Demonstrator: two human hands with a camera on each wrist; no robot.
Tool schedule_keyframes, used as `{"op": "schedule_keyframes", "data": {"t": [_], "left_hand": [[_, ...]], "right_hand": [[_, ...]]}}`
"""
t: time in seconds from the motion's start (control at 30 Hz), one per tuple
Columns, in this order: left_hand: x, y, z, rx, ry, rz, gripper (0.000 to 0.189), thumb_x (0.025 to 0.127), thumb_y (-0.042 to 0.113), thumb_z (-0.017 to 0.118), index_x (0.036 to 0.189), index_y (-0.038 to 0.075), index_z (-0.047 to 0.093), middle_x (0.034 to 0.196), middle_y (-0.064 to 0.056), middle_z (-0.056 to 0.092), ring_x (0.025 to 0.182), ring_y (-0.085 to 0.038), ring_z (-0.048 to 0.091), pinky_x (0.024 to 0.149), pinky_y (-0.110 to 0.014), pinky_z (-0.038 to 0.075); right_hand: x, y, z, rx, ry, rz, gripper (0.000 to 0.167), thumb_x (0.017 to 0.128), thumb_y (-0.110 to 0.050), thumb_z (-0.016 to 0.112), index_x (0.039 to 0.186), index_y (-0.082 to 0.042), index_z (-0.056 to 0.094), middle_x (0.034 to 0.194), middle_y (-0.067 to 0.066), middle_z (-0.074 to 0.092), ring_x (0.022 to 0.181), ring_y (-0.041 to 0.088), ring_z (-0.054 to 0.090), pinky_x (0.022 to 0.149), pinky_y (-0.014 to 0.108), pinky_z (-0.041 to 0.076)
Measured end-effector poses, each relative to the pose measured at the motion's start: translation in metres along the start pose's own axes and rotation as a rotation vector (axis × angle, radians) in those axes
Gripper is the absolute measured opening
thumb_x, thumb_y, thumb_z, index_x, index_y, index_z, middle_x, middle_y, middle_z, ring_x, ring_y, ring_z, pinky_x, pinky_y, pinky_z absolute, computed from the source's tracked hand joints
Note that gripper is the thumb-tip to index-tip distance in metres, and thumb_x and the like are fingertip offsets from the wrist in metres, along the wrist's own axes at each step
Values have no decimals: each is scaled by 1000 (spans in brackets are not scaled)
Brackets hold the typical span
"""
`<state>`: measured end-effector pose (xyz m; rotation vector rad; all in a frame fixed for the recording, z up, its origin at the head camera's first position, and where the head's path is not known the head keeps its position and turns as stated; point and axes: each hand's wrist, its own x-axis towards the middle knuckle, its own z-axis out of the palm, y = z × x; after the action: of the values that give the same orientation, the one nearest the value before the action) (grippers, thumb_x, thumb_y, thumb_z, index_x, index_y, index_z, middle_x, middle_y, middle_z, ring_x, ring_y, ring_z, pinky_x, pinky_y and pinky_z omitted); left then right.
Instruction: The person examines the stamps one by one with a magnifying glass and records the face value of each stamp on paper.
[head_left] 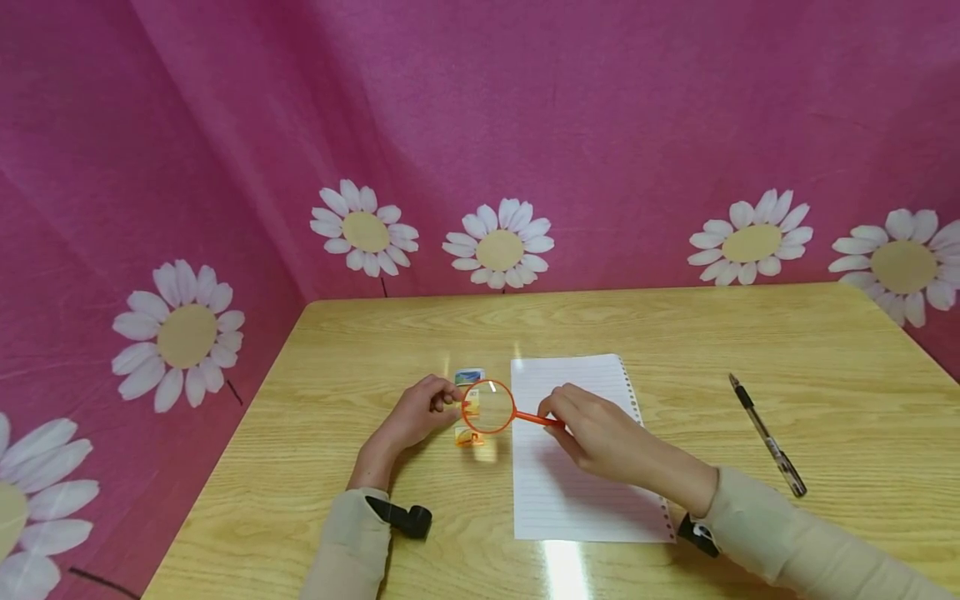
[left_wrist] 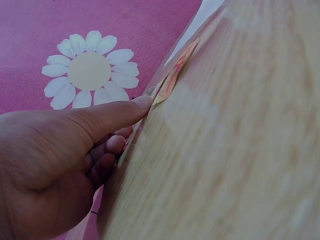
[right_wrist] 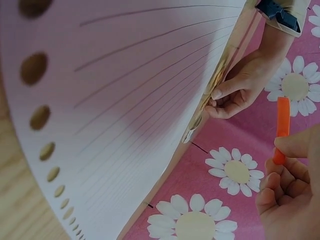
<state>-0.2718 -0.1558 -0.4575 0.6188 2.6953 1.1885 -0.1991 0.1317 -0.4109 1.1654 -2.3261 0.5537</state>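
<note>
My right hand [head_left: 592, 425] grips the orange handle of a magnifying glass [head_left: 536, 418], thumb and fingers pinching it over the ruled sheet. Its round lens [head_left: 495, 407] overlaps a short column of small colourful stamps [head_left: 470, 437], blue at the far end and yellow-orange nearer me. From the left, my left hand [head_left: 417, 412] pinches the edge of the stamps with thumb and index finger. The left wrist view shows the thumb tip right at the corner of a stamp [left_wrist: 175, 75] with a toothed edge; the other fingers curl beneath.
A ruled loose-leaf sheet [head_left: 570, 500] with punched holes along its right side lies on the wooden table [head_left: 375, 333]. Farther right rests a black capped pen [head_left: 767, 433]. A pink cloth [head_left: 600, 125] with white daisies hangs behind and at the left.
</note>
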Motion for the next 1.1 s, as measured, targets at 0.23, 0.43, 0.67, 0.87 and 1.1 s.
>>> {"op": "schedule_keyframes", "data": {"t": [0.23,0.43,0.67,0.87,1.1], "left_hand": [[0,1,-1,2,1,-16,16,89,10,70,104,6,66,94,-7,56,79,-12,44,72,-21,38],[-1,1,0,5,-2,-14,15,89,10,70,103,6,66,94,-7,55,78,-13,44,72,-22,37],[0,1,-1,6,-3,-2,15,90,10,70,103,6,66,93,-7,54,78,-13,44,72,-22,38],[-1,1,-1,10,-7,7,15,90,11,69,104,6,65,94,-7,54,79,-13,44,72,-22,38],[0,2,0,12,-6,-12,14,90,10,69,103,6,65,94,-7,54,79,-13,44,71,-22,37]], "right_hand": [[-5,2,-2,-4,14,6,24,78,0,73,95,-8,59,84,0,60,76,8,54,67,24,49],[-10,5,-2,-8,19,8,24,77,1,73,95,-8,59,83,-1,60,74,8,52,66,23,48],[-17,8,-4,-4,17,37,25,78,1,73,96,-8,58,83,-2,59,75,8,53,68,24,49],[-21,10,-7,0,14,54,25,78,1,73,95,-7,58,82,-2,58,75,7,52,66,23,49],[-27,12,-10,-9,11,79,24,78,1,73,96,-8,58,84,-1,60,77,7,54,67,25,51]]}}
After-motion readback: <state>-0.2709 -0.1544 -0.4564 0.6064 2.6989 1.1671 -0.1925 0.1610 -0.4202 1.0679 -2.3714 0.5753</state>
